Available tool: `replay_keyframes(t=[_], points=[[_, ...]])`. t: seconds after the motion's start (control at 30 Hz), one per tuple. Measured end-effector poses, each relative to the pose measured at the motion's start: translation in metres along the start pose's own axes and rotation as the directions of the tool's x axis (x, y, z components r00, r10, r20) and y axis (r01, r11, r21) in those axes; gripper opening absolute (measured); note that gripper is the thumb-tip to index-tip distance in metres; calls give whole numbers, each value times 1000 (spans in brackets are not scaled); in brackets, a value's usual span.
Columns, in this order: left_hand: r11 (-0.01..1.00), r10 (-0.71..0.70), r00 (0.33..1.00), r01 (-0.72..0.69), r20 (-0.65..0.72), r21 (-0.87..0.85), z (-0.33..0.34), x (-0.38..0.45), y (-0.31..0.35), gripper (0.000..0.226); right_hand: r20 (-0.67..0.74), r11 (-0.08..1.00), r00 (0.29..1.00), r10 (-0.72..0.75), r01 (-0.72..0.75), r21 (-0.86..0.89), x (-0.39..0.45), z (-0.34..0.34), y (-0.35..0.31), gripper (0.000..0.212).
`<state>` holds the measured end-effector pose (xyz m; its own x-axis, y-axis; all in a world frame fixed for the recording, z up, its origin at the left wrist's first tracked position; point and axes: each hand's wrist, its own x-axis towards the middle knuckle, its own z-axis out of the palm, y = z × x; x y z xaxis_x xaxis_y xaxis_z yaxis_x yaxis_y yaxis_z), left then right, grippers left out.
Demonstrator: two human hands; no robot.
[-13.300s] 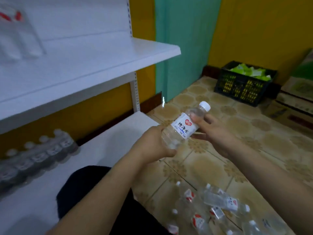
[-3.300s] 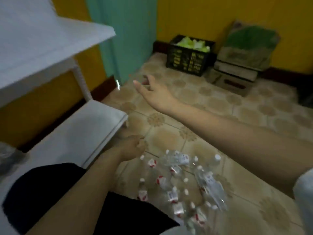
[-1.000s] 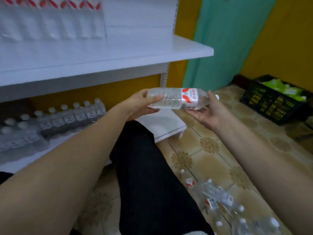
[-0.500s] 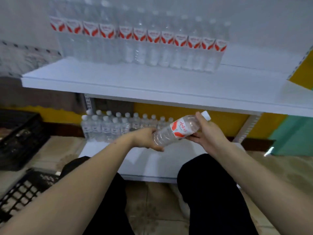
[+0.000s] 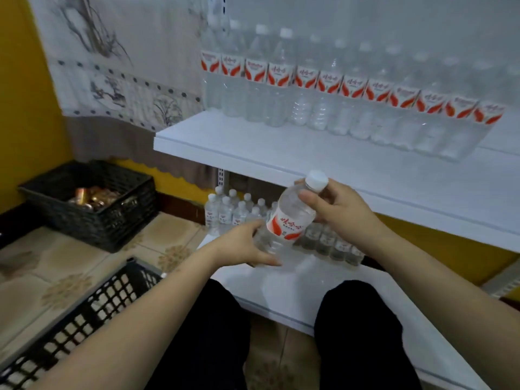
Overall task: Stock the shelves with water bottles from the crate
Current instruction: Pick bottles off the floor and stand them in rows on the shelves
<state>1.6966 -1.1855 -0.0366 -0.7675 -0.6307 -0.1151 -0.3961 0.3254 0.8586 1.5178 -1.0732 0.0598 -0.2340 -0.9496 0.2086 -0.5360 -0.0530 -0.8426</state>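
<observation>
I hold a clear water bottle (image 5: 289,218) with a red and white label and a white cap, tilted with the cap up and to the right. My left hand (image 5: 242,244) grips its base. My right hand (image 5: 340,209) pinches it near the neck. It hangs in front of the white upper shelf (image 5: 281,149), where a row of tall red-labelled bottles (image 5: 337,91) stands. Small bottles (image 5: 233,212) line the back of the lower shelf (image 5: 284,282).
A black crate (image 5: 92,215) with shiny items stands on the tiled floor at the left wall. Another black crate's rim (image 5: 84,311) lies at the lower left, beside my left arm. My knees in dark trousers press against the lower shelf's front edge.
My view has swung left and closer to the shelves. The bottle has tipped more upright between my hands, cap higher, and both hands keep hold of it.
</observation>
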Motion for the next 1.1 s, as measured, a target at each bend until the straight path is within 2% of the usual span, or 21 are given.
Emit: replay_keyframes(t=[0.1, 0.17, 0.23, 0.3, 0.37, 0.43, 0.5, 0.57, 0.63, 0.77, 0.83, 0.97, 1.1], points=[[998, 33, 991, -40, -133, -50, -32, -12, 40, 73, -56, 997, 996, -70, 73, 41, 22, -7, -35, 43], [988, 69, 972, -97, -225, -117, -46, -12, 71, 69, -17, 994, 996, -86, 87, 61, 33, -7, -48, 57], [976, 96, 944, -152, -315, -157, -59, -7, 104, 60, 23, 993, 995, -92, 90, 74, 45, -6, -57, 58], [978, 151, 925, -191, -349, -84, -73, 6, 130, 57, 2, 986, 996, -91, 90, 139, 61, -13, -66, 52], [970, 219, 934, -239, -282, -38, -87, 24, 148, 59, -26, 982, 996, -87, 90, 169, 82, -25, -73, 54], [973, 229, 953, -220, -197, 70, -103, 43, 157, 63, -50, 985, 996, -73, 79, 150, 104, -35, -70, 55], [956, 204, 963, -158, -176, 246, -117, 62, 164, 74, -102, 992, 994, -31, 44, 120, 128, -40, -54, 53], [917, 207, 949, -104, -237, 385, -127, 86, 165, 82, -155, 997, 988, -14, 25, 68, 149, -43, -32, 54], [879, 242, 915, -66, -322, 472, -128, 116, 161, 81, -184, 999, 983, -2, 9, 39, 172, -46, -7, 59], [850, 254, 875, 2, -413, 527, -127, 191, 138, 85, -241, 994, 970, 39, -13, 109, 221, -45, 24, 65], [854, 262, 842, 26, -472, 520, -124, 216, 127, 87, -271, 998, 962, 15, 4, 70, 245, -43, 31, 67], [853, 348, 758, -11, -552, 522, -113, 235, 108, 90, -291, 996, 953, -81, 70, -48, 282, -39, 44, 68], [830, 439, 696, -72, -568, 553, -117, 243, 93, 96, -373, 945, 912, -172, 46, -323, 295, -41, 52, 58]])
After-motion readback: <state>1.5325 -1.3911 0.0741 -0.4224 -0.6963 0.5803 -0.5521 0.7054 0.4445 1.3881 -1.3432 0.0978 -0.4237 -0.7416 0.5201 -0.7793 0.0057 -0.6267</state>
